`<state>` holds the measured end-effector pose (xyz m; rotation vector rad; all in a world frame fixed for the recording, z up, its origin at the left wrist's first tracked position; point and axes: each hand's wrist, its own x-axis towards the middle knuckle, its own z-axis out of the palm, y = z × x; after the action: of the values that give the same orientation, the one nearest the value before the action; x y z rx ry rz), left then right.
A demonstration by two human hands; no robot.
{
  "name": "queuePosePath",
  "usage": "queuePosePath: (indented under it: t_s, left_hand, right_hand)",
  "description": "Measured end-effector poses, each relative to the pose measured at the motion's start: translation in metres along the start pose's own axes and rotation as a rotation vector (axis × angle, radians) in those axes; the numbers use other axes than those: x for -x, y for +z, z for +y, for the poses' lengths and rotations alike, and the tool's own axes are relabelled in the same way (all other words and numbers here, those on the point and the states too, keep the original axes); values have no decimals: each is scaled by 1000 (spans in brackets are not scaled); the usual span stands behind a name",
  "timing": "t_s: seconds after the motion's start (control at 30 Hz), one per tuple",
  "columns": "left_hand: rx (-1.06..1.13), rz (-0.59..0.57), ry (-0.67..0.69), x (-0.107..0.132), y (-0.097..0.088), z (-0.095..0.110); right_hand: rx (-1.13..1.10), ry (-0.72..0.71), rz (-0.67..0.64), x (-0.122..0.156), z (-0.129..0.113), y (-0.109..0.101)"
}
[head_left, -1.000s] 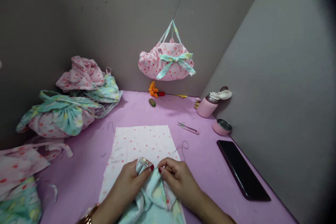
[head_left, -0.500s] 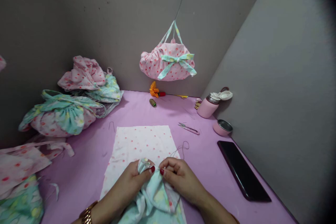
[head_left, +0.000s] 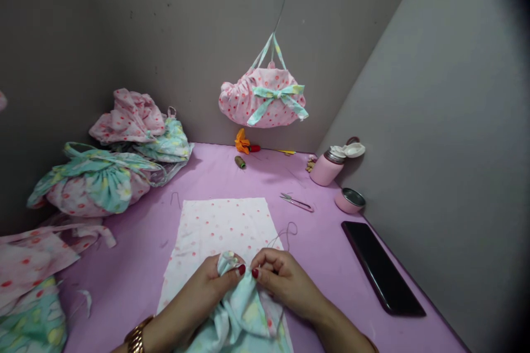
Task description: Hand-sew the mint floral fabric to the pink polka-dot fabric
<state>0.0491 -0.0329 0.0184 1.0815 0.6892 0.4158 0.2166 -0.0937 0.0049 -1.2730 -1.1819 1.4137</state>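
Note:
My left hand [head_left: 207, 287] pinches the bunched top of a mint floral fabric piece [head_left: 242, 311] near the table's front edge. Fingertip to fingertip with it, my right hand [head_left: 279, 281] grips the same gathered edge. Both hands rest on a flat white cloth with pink dots [head_left: 221, 229] spread over the purple table [head_left: 331, 242]. A loose thread [head_left: 285, 231] curls just beyond my right hand.
A finished pink bag with a mint bow [head_left: 265, 100] hangs at the back. Fabric bags [head_left: 103, 174] pile at left, more cloth [head_left: 28, 287] at the front left. Snips [head_left: 296, 202], a thread spool [head_left: 239, 162], a pink flask [head_left: 329, 165], its cup [head_left: 350, 200] and a phone [head_left: 383, 276] lie right.
My hands have shifted slightly toward me and closer together on the mint fabric's gathered edge. Nothing else on the table has moved.

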Motion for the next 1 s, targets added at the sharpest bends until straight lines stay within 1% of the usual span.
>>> queuePosePath:
  t_s: [0.2, 0.33, 0.4, 0.47, 0.53, 0.57, 0.63, 0.7, 0.77, 0.83, 0.87, 0.93, 1.0]
  left_hand:
    - [48, 18, -18, 2, 1, 1]
    - [43, 8, -15, 1, 1, 2]
    - [36, -11, -11, 0, 2, 1]
    - [28, -9, 0, 0, 2, 0]
    - [14, 22, 22, -1, 1, -2]
    - [3, 34, 30, -2, 0, -3]
    - [-28, 28, 53, -4, -2, -7]
    - [-72, 4, 79, -5, -3, -10]
    - [-112, -1, 90, -6, -4, -12]
    - [-134, 1, 82, -6, -4, -13]
    - [-139, 7, 77, -6, -4, -13]
    - [-131, 35, 62, -5, -4, -12]
    - [-107, 61, 30, -4, -4, -12]
  right_hand:
    - [96, -72, 63, 0, -1, 1]
    - [110, -115, -9, 2, -1, 4]
    - [152, -138, -33, 3, -1, 6]
    - [284, -224, 39, 4, -2, 7]
    - [439, -370, 151, 5, -4, 8]
    - [502, -444, 183, 5, -5, 8]
    - [580, -531, 173, 5, -6, 8]
    - [597, -536, 150, 6, -6, 11]
    - [559, -524, 175, 5, -6, 15]
    - [433, -520, 210, 3, -7, 18]
    - [321, -503, 231, 2, -8, 18]
    - [8, -410, 298, -1, -10, 14]
    - [-311, -291, 410, -3, -13, 0]
